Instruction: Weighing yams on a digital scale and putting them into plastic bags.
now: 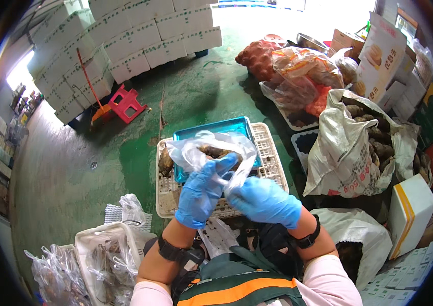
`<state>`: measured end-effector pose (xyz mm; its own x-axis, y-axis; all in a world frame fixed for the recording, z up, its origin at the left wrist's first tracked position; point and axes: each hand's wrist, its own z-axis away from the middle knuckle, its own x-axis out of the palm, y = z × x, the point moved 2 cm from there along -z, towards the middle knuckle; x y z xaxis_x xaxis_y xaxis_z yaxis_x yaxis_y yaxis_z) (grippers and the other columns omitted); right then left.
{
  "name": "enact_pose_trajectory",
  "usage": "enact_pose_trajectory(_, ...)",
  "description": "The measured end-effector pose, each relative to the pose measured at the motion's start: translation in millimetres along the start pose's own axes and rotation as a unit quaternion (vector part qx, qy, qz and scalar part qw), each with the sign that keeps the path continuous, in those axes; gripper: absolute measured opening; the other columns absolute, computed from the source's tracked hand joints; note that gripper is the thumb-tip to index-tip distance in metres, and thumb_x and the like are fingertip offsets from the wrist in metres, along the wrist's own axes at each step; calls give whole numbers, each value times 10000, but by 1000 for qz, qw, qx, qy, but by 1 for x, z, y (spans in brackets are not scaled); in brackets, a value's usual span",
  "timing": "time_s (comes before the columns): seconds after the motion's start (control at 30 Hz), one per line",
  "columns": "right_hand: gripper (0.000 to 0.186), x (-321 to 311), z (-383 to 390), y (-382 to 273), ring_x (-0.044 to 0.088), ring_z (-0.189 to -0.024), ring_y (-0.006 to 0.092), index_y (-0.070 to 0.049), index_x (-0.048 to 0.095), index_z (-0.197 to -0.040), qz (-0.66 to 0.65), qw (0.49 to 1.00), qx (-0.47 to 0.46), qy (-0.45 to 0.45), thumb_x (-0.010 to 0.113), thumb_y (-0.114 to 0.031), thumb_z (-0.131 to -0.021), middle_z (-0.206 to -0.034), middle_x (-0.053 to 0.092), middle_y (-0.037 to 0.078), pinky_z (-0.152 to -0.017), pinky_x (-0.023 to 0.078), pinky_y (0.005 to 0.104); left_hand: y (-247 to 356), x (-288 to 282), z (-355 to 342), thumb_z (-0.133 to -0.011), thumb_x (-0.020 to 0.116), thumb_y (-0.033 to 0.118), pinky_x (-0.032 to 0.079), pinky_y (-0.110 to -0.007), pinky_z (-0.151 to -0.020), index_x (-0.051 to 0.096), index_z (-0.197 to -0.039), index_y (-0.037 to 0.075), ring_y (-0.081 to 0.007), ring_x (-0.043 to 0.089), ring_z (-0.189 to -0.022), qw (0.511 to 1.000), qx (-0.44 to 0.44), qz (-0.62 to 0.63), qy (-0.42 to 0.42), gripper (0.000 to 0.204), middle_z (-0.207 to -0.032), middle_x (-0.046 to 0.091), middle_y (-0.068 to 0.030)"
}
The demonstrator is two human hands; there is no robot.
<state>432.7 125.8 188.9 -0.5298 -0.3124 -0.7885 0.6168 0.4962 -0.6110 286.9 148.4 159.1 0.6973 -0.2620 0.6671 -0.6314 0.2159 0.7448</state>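
Observation:
In blue gloves, my left hand [198, 196] and right hand [267, 201] grip a clear plastic bag [188, 148] with brown tubers [211, 150] inside. My left fingers press against the bag's middle; my right fingers pinch its right side. The bag is above a turquoise tray [221, 121], which rests on a white perforated crate [272, 153]. Another brown tuber [165, 163] lies in that crate, left of the tray.
White foam boxes [160, 25] are stacked at the back left, beside a pink stool [124, 104]. Right are sacks of produce [344, 168], mesh bags [257, 56], cartons [372, 56] and a foam box [410, 214]. A white crate of bagged produce [86, 234] stands lower left.

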Motion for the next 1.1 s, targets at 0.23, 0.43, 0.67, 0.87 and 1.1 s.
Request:
enact_pose_trajectory(0.23, 436, -18, -13, 30, 626, -706, 172, 0, 634, -839, -361, 932, 24, 8, 439, -380, -924, -738, 644, 88, -695, 480, 280, -8, -40, -3, -890, 533, 216, 430, -292, -847, 605, -1012, -20, -165, 575, -869, 950, -12, -300, -85, 275, -916, 624, -102)
enact_pose_trajectory(0.43, 285, 52, -54, 205, 344, -399, 92, -124, 507, -657, -776, 517, 283, 226, 459, -296, -880, -479, 398, -49, -398, 277, 246, -45, -127, 12, -856, 583, 142, 465, -256, -627, 600, -736, 41, -125, 538, -599, 998, 43, -24, 26, 157, -596, 551, -35)
enact_pose_trajectory(0.67, 281, 13, -46, 149, 603, -685, 199, -52, 549, -1070, -786, 551, 52, 276, 510, -253, -878, -865, 630, 112, -615, 501, 310, -7, -73, -13, -872, 559, 216, 475, -343, -764, 577, -917, 50, -174, 555, -736, 970, 73, 224, 60, 174, -870, 591, -57)
enact_pose_trajectory(0.87, 522, 6, -37, 32, 549, -980, 219, -51, 326, -1312, -409, 905, 17, 113, 496, -343, -914, -1149, 505, 138, -805, 472, 313, -20, -45, -39, -917, 501, 316, 455, -259, -793, 567, -1070, 86, -94, 558, -870, 996, -63, -46, -51, 284, -979, 577, -4)
enact_pose_trajectory(1.1, 535, 27, -70, 158, 427, -1148, 440, -97, 398, -1242, -861, 441, 82, 237, 533, -404, -826, -1310, 390, 231, -941, 323, 602, -11, -71, 20, -765, 693, 169, 385, -327, -913, 628, -1040, 93, -191, 494, -1035, 762, 12, -615, -204, 293, -990, 591, -44)
